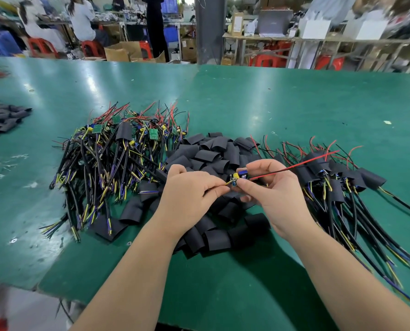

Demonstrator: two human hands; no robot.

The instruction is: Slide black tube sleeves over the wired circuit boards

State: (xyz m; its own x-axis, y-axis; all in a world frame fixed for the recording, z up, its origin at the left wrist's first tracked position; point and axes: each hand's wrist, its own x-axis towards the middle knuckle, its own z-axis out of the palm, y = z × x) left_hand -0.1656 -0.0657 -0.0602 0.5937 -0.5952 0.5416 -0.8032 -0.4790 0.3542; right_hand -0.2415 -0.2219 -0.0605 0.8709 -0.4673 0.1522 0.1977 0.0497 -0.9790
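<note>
My right hand (274,192) pinches a small wired circuit board (239,176) with yellow and blue parts; its red and black wires (294,165) stick out to the right. My left hand (189,194) grips the board's yellow-tipped cable end just left of the board, its fingers curled. Both hands hover over a heap of loose black tube sleeves (211,154). A pile of bare wired boards (118,149) lies to the left. Boards with sleeves on them (337,177) lie to the right.
The green table (271,103) stretches far behind the piles. More black sleeves (1,118) lie at the left edge. The table's front edge runs near my forearms. People sit at benches with red stools and boxes in the background.
</note>
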